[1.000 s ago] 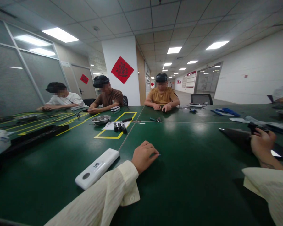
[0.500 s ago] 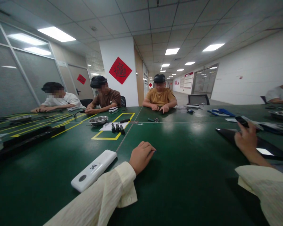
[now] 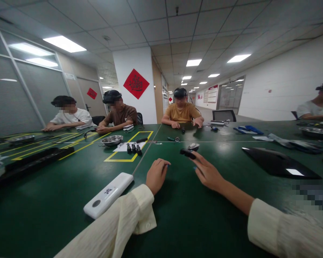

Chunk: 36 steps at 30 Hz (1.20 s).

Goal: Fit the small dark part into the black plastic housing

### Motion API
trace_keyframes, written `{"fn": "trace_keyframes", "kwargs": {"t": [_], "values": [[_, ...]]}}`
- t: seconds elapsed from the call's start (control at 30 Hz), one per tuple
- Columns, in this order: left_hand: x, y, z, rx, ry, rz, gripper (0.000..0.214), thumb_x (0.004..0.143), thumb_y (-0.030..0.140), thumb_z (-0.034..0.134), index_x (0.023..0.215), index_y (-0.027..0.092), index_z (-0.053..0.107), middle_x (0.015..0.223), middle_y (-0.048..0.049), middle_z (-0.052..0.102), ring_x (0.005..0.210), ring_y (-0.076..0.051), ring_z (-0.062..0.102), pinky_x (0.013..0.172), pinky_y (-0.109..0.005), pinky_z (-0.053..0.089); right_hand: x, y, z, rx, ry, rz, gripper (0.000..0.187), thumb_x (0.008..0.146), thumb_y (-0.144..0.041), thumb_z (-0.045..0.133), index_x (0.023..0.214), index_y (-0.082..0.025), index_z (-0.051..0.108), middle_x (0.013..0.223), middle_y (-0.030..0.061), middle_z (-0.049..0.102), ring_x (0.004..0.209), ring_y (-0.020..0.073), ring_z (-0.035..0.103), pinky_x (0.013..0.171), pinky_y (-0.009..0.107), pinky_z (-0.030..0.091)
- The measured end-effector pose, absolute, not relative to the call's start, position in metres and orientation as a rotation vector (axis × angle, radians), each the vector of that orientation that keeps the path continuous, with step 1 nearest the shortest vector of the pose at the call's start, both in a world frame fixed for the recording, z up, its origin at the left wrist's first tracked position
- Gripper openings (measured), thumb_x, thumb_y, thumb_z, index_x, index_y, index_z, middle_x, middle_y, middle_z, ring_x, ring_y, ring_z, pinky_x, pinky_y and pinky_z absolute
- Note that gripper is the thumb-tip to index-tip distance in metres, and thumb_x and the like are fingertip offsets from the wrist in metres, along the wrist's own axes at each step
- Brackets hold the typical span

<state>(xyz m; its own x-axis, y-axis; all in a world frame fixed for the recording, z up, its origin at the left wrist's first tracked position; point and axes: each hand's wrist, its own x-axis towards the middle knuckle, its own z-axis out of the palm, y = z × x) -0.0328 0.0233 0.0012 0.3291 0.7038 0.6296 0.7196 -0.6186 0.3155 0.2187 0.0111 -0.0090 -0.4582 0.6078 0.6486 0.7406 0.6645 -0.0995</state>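
My left hand [image 3: 157, 175] rests on the green table with its fingers curled together. Anything inside those fingers is hidden. To its left lies a long white case [image 3: 109, 195] marked with black figures. My right hand [image 3: 208, 175] is over the middle of the table, its fingers reaching left. At its fingertips it grips a small black object [image 3: 187, 154]. Just behind that shows a shiny silver rounded part [image 3: 193, 147]; I cannot tell whether the two are joined. The two hands are apart.
Several short black cylinders [image 3: 134, 148] stand by white paper inside a yellow tape outline [image 3: 121, 160]. A metal bowl [image 3: 112, 141] is behind them. A glossy black panel [image 3: 281, 163] lies at right. Across the table sits a person in an orange shirt [image 3: 181, 113]; others sit left and right.
My right hand has swung left from above the black panel to the table's middle, carrying the black object. My left hand has hardly moved. The person opposite has moved their hands apart.
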Motion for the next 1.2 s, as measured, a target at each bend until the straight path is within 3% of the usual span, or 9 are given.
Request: {"fn": "trace_keyframes", "kwargs": {"t": [0.1, 0.27, 0.4, 0.5, 0.6, 0.7, 0.93, 1.07, 1.2], "values": [[-0.039, 0.032, 0.001, -2.441, -1.465, -1.354, 0.019, 0.086, 0.016, 0.039, 0.091, 0.018, 0.057, 0.093, -0.0048, 0.057, 0.092, -0.017, 0.054, 0.082, -0.032, 0.044, 0.190, -0.014, -0.004, -0.868, -2.401, -0.092, 0.047, 0.088, -0.024, 0.037, 0.134, -0.016, 0.035, 0.144, 0.0091, 0.024, 0.128, 0.0226, 0.030, 0.106, 0.040, 0.028], [-0.046, 0.044, -0.002, -2.315, -1.541, -1.596, 0.020, 0.087, 0.019, 0.037, 0.090, 0.017, 0.056, 0.091, -0.0056, 0.057, 0.091, -0.017, 0.055, 0.082, -0.031, 0.044, 0.174, -0.040, 0.004, -0.711, -2.633, 0.082, 0.039, 0.089, -0.024, 0.035, 0.125, -0.016, 0.047, 0.140, 0.0083, 0.031, 0.123, 0.0221, 0.037, 0.104, 0.037, 0.031], [-0.047, 0.047, -0.003, -2.333, -1.532, -1.634, 0.022, 0.088, 0.022, 0.035, 0.091, 0.016, 0.056, 0.091, -0.0057, 0.057, 0.092, -0.016, 0.054, 0.083, -0.031, 0.044, 0.175, -0.043, 0.003, -0.532, -2.681, 0.140, 0.033, 0.089, -0.032, 0.035, 0.105, -0.017, 0.059, 0.132, 0.0092, 0.039, 0.110, 0.0207, 0.049, 0.092, 0.035, 0.040], [-0.046, 0.045, -0.003, -2.383, -1.521, -1.615, 0.022, 0.088, 0.024, 0.037, 0.092, 0.016, 0.057, 0.091, -0.0056, 0.057, 0.090, -0.016, 0.055, 0.081, -0.031, 0.044, 0.184, -0.031, 0.001, -0.503, -2.525, 0.034, 0.035, 0.089, -0.035, 0.029, 0.084, -0.018, 0.059, 0.122, 0.0102, 0.045, 0.095, 0.0195, 0.054, 0.081, 0.034, 0.044], [-0.044, 0.041, -0.002, -2.436, -1.503, -1.584, 0.022, 0.088, 0.026, 0.040, 0.092, 0.017, 0.060, 0.091, -0.0051, 0.059, 0.088, -0.015, 0.055, 0.076, -0.029, 0.045, 0.208, -0.005, -0.001, -0.767, -2.306, -0.287, 0.027, 0.087, -0.029, 0.031, 0.082, -0.019, 0.056, 0.107, 0.0112, 0.051, 0.090, 0.0205, 0.054, 0.079, 0.035, 0.043], [-0.042, 0.038, 0.000, -2.453, -1.492, -1.551, 0.020, 0.086, 0.026, 0.045, 0.090, 0.018, 0.063, 0.087, -0.0043, 0.061, 0.086, -0.015, 0.056, 0.071, -0.027, 0.045, 0.255, 0.028, -0.005, -1.196, -2.036, -0.634, 0.020, 0.084, -0.023, 0.038, 0.091, -0.018, 0.056, 0.106, 0.0128, 0.051, 0.094, 0.0238, 0.052, 0.082, 0.038, 0.041], [-0.039, 0.031, 0.003, -2.520, -1.506, -1.476, 0.016, 0.082, 0.024, 0.052, 0.085, 0.018, 0.066, 0.083, -0.0027, 0.063, 0.076, -0.013, 0.056, 0.063, -0.025, 0.043, 0.394, 0.044, -0.030, -1.896, -1.565, -0.986, 0.034, 0.080, -0.023, 0.039, 0.105, -0.006, 0.055, 0.112, 0.0208, 0.053, 0.103, 0.0301, 0.048, 0.090, 0.045, 0.031], [-0.036, 0.027, 0.004, -2.542, -1.513, -1.444, 0.014, 0.080, 0.025, 0.054, 0.081, 0.018, 0.066, 0.080, -0.0028, 0.063, 0.075, -0.014, 0.055, 0.063, -0.025, 0.043, 0.446, 0.037, -0.041, -2.192, -1.369, -0.888, 0.040, 0.078, -0.035, 0.041, 0.098, -0.009, 0.063, 0.107, 0.0221, 0.056, 0.104, 0.0356, 0.047, 0.086, 0.050, 0.030], [-0.035, 0.024, 0.005, -2.548, -1.513, -1.432, 0.013, 0.080, 0.024, 0.054, 0.080, 0.018, 0.066, 0.080, -0.0025, 0.064, 0.075, -0.014, 0.055, 0.063, -0.025, 0.042, 0.472, 0.041, -0.045, -2.381, -1.306, -0.395, 0.041, 0.076, -0.040, 0.042, 0.097, -0.019, 0.069, 0.109, 0.0188, 0.058, 0.091, 0.0365, 0.054, 0.065, 0.046, 0.037]]}}
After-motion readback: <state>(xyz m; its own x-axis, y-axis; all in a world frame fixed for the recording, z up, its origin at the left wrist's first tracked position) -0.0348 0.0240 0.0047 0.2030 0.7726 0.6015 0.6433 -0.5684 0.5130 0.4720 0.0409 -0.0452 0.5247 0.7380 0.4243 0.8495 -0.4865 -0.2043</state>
